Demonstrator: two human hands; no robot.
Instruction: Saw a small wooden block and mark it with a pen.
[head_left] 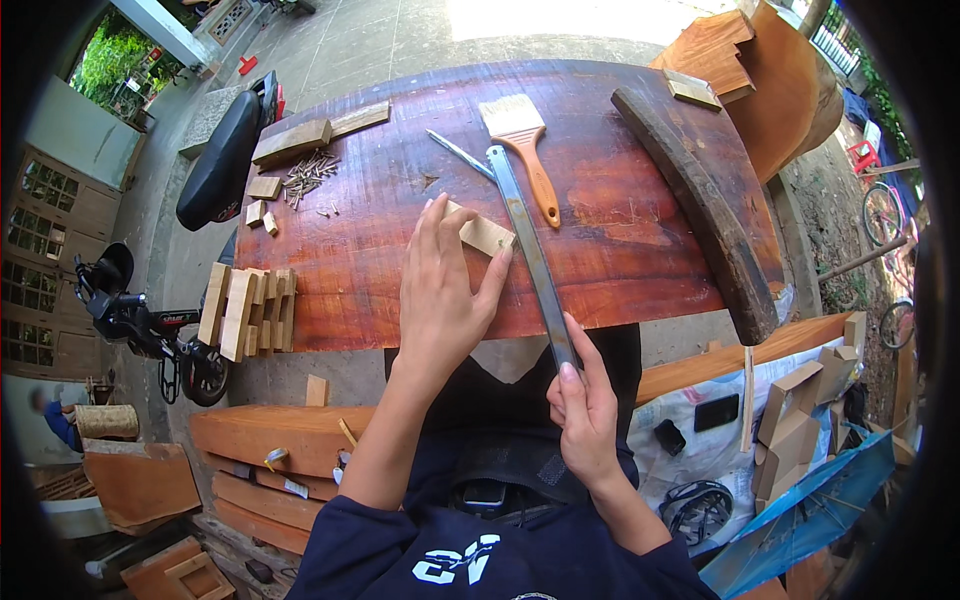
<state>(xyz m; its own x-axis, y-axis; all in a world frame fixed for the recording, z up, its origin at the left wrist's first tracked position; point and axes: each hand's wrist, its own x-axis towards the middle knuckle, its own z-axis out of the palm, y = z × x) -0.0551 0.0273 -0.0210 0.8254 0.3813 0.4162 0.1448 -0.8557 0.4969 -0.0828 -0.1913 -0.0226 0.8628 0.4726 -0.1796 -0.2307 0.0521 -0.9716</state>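
From afar, I have the left hand [445, 285] grasping a small, pale, rectangular wooden block [487, 236] at its one o'clock, probably light, stiff and best pinched endwise, and the right hand [580, 405] clenching a long, flat, grey metal bar [532, 262] towards eleven o'clock.

An open-air woodworking spot in a paved yard [370, 50] beside a building [85, 150]: sawn wood blocks [240, 312] and a paintbrush [537, 175] lie on the bench [640, 270], timber slabs [280, 432] around it, a motorbike [145, 318] nearby.
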